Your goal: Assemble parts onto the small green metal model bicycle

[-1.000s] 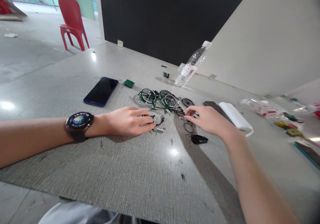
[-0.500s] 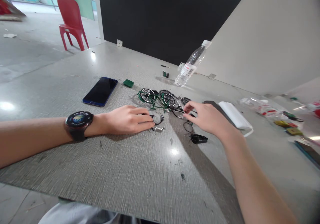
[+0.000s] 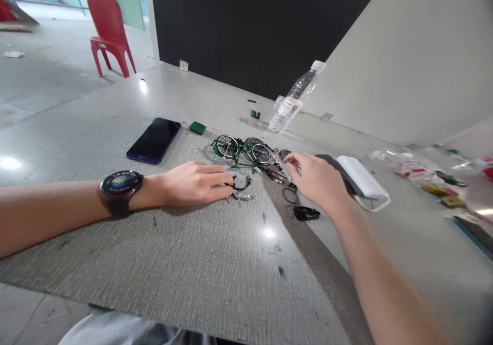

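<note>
My left hand (image 3: 198,181), with a watch on its wrist, rests on the table. Its fingers are stretched out, and their tips touch or cover the end of a thin black curved piece (image 3: 243,185). Just beyond those fingertips lies a small clear-silvery part (image 3: 243,197). My right hand (image 3: 318,179) hovers over small bicycle parts, thumb and index finger apart with nothing seen between them. Between the hands lies a green miniature bicycle frame (image 3: 241,164) with spoked wheels (image 3: 261,154). A thin black ring (image 3: 290,195) and a black bundled piece (image 3: 306,213) lie below my right hand.
A phone (image 3: 154,139) and a green block (image 3: 197,128) lie to the left. A clear bottle (image 3: 290,106) stands at the back by a screwdriver-like stick (image 3: 254,101). A white case-like object (image 3: 362,176) sits right, with plastic packaging (image 3: 408,165) beyond. A red chair (image 3: 110,32) stands off the table.
My right hand has shifted slightly right and away from the black parts, uncovering more of them. My left hand has drawn back a little to the left.
</note>
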Tool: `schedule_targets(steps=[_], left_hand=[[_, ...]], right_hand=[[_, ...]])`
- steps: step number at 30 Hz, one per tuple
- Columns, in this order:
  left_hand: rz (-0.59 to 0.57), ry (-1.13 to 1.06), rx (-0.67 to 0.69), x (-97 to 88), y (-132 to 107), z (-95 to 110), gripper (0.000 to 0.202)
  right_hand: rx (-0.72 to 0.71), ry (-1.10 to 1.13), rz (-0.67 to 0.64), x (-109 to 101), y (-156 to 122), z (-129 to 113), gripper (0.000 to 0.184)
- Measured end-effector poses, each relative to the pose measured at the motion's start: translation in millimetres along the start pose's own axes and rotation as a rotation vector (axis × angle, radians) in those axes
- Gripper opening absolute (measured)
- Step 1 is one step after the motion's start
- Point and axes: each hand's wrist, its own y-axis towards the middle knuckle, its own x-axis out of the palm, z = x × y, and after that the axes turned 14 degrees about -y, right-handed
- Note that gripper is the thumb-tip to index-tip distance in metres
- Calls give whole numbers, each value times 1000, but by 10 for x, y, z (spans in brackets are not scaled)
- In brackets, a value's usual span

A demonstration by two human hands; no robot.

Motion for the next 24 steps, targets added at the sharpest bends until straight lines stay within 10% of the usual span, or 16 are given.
schedule_targets(steps=[24], left_hand=[[-18,44,6,9,13,-8,25]], right_hand=[[18,33,-114,125,29,24,35]])
